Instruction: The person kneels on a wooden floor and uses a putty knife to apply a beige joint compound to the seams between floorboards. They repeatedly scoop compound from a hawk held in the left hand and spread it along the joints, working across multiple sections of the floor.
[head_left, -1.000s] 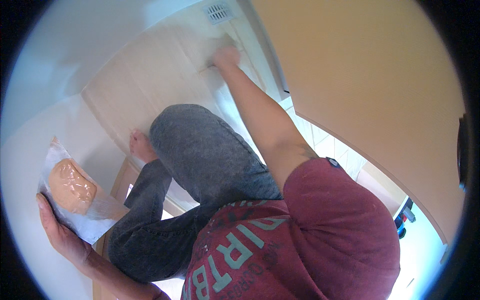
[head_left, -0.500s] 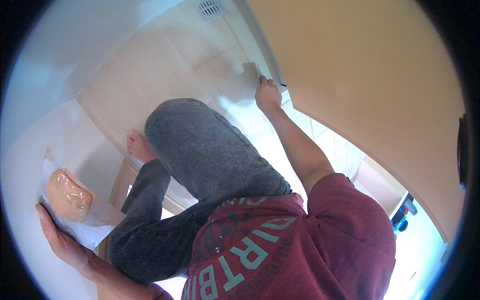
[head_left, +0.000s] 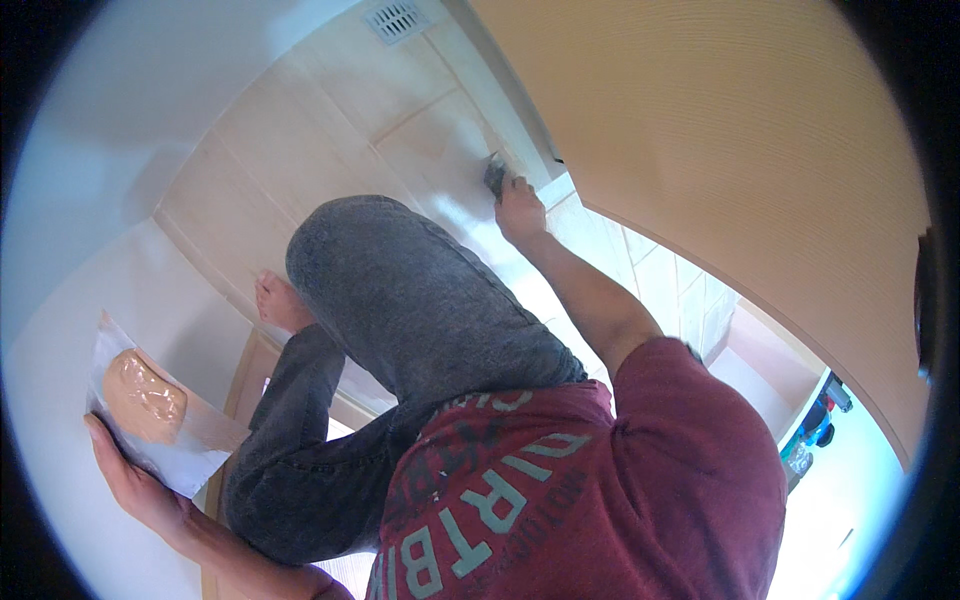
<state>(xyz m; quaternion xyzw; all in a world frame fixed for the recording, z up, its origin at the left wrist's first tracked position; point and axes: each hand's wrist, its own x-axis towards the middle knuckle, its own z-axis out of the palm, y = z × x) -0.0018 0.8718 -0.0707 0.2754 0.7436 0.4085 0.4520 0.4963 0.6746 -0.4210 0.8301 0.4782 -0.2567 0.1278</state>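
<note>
A broad tan door panel [head_left: 720,150] fills the upper right, its far edges bent by the lens and cut off by the dark rim. Below it the pale tiled floor [head_left: 330,130] runs up to a small vent grille [head_left: 397,18] at the top. The person's own body hides much of the middle: a maroon shirt [head_left: 600,490] with printed lettering and a raised knee in grey jeans [head_left: 400,290], with a bare foot [head_left: 280,300] on the floor beside it.

The right hand [head_left: 520,210] reaches out to the floor near the door's edge, fingers curled around a small dark tool [head_left: 494,176]; only its top shows, so what kind it is cannot be told.

At lower left the left hand [head_left: 135,480] lies flat and open, pressing from below against a white plastic packet [head_left: 150,420] that holds a lump of peach-coloured paste [head_left: 143,397], smooth and glossy. The packet rests against the white wall [head_left: 90,300], its lower edge covered by the fingers.
</note>
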